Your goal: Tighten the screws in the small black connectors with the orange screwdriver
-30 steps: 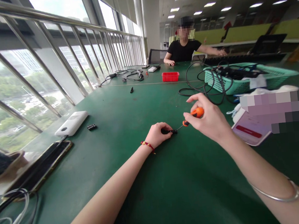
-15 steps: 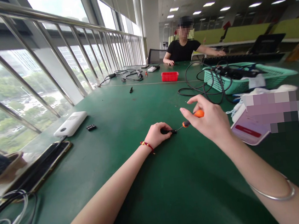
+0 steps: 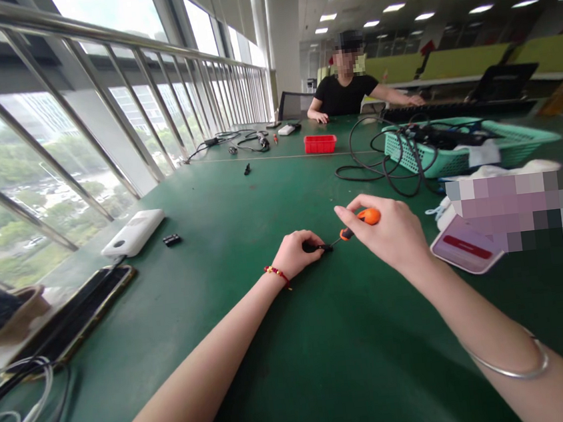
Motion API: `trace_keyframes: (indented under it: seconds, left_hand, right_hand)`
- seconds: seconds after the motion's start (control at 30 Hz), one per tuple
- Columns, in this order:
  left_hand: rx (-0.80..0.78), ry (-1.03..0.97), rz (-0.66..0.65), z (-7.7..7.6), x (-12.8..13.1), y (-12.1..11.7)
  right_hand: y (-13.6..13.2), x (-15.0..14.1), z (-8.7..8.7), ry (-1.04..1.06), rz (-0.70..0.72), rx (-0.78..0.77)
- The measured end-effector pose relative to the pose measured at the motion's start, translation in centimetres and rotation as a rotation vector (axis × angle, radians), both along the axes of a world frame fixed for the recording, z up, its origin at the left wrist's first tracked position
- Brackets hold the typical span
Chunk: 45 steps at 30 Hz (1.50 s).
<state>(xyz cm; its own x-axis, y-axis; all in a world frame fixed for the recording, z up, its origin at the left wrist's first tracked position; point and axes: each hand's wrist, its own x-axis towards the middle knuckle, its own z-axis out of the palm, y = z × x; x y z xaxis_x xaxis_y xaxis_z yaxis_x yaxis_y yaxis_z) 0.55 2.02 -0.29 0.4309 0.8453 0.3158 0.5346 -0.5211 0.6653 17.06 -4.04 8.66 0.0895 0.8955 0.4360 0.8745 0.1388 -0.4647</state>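
Note:
My left hand [image 3: 296, 252] is closed on a small black part [image 3: 324, 248] at the green tabletop, mostly covered by the fingers. An orange-and-black screwdriver [image 3: 369, 217] sits in my right hand [image 3: 393, 231], its handle against the thumb and palm, the index finger arched above. The thin shaft slants down to the left, its tip at the black part; whether it sits in a screw is too small to tell. A similar small black piece [image 3: 172, 240] lies to the left, and another dark bit [image 3: 247, 169] lies farther back.
A red bin [image 3: 319, 144] stands mid-table, a teal basket [image 3: 515, 139] of cables at right. A purple-screened phone [image 3: 466, 245] lies by my right wrist. At left are a white power bank [image 3: 133, 233] and a dark phone [image 3: 78, 313]. A person [image 3: 344, 93] sits opposite.
My right hand has moved slightly left and down, and its fingers have drawn closer together around the screwdriver handle. My left hand and the black part have stayed put.

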Motion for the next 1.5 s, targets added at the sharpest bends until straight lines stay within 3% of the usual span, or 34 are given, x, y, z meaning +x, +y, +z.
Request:
trace_keyframes:
  seconds: [0.23, 0.43, 0.7, 0.9, 1.13, 1.27, 1.5]
  left_hand:
    - [-0.009, -0.004, 0.009, -0.06, 0.00, 0.02]
    - [-0.011, 0.003, 0.004, 0.06, 0.02, -0.04]
    - [-0.013, 0.001, 0.021, 0.09, 0.06, -0.11]
    - [0.000, 0.007, 0.010, 0.08, 0.05, -0.09]
    - [-0.015, -0.010, 0.013, -0.02, 0.05, -0.03]
    - [-0.027, -0.013, 0.000, 0.01, 0.05, -0.03]
    - [-0.032, -0.004, 0.016, 0.23, 0.07, -0.14]
  right_hand:
    - [0.01, 0.00, -0.02, 0.095, 0.091, 0.035]
    - [-0.14, -0.24, -0.18, -0.045, -0.030, 0.053]
    - [-0.01, -0.09, -0.15, 0.062, 0.087, 0.049]
    - [-0.11, -0.32, -0.35, -0.009, -0.019, 0.067]
    - [-0.05, -0.28, -0.32, 0.073, 0.105, 0.083]
    - [-0.08, -0.36, -0.40, 0.024, 0.053, 0.059]
    - [-0.13, -0.20, -0.36, 0.097, 0.094, 0.099]
